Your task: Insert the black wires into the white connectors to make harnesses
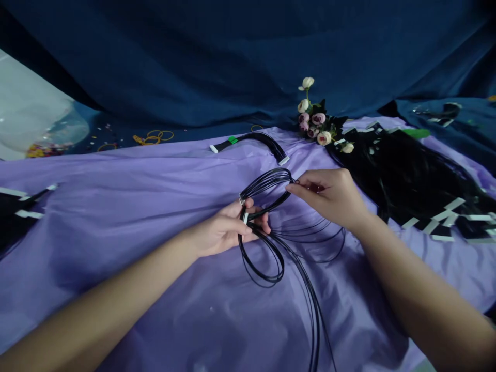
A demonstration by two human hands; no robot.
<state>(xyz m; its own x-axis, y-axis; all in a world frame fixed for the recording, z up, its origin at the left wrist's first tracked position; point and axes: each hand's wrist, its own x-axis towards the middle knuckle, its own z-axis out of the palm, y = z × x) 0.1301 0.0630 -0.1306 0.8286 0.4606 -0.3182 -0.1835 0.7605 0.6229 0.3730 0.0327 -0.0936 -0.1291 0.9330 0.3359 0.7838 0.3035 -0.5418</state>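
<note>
A looped bundle of thin black cables [268, 181] hangs between my two hands above a purple cloth. My left hand [228, 227] grips the bundle near its white connectors [245, 216], thumb on top and fingers beneath. Pinched between the thumb and fingertips of my right hand [329, 194] is the right end of the upper loop. Below my left hand a smaller loop hangs, and loose cable strands trail down toward the front edge. Just behind my hands lies a short black cable [263, 138] with white end connectors and a green tag.
The purple cloth [116, 196] spreads under everything. Artificial flowers [318, 120] stand at the back. A large pile of black cables [411, 175] with white connectors lies at right, more black cables [15, 217] at far left. Yellow rubber bands [155, 137] lie behind, near a dark blue curtain [232, 57].
</note>
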